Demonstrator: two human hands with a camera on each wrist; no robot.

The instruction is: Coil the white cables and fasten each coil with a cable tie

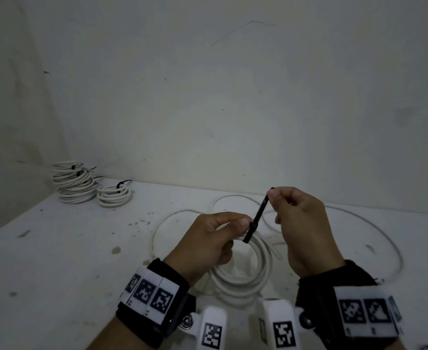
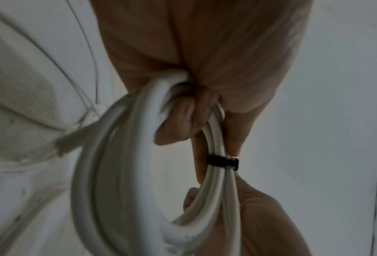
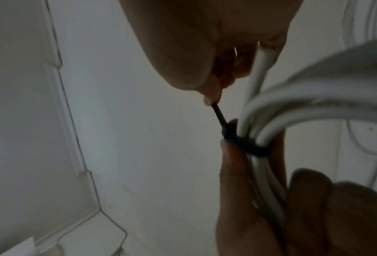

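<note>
Left hand (image 1: 209, 242) grips a white cable coil (image 1: 243, 276), fingers curled round the bundled turns, thumb pressed by the head of a black cable tie (image 1: 255, 218). The coil hangs in the air just above the white table (image 1: 56, 248), between both wrists. The tie is looped round the coil's strands; left wrist view shows its band cinched against them (image 2: 223, 162). Right hand (image 1: 301, 223) pinches the tie's free tail between thumb and forefinger, other fingers curled, tail stretched up and away from the coil; right wrist view shows the pinch on the tail (image 3: 218, 112).

Loose white cable (image 1: 359, 223) lies in wide loops on the table behind the hands. At the far left corner by the wall sit a stack of tied coils (image 1: 72, 183) and just beside it a single tied coil (image 1: 114, 195), each with a black tie.
</note>
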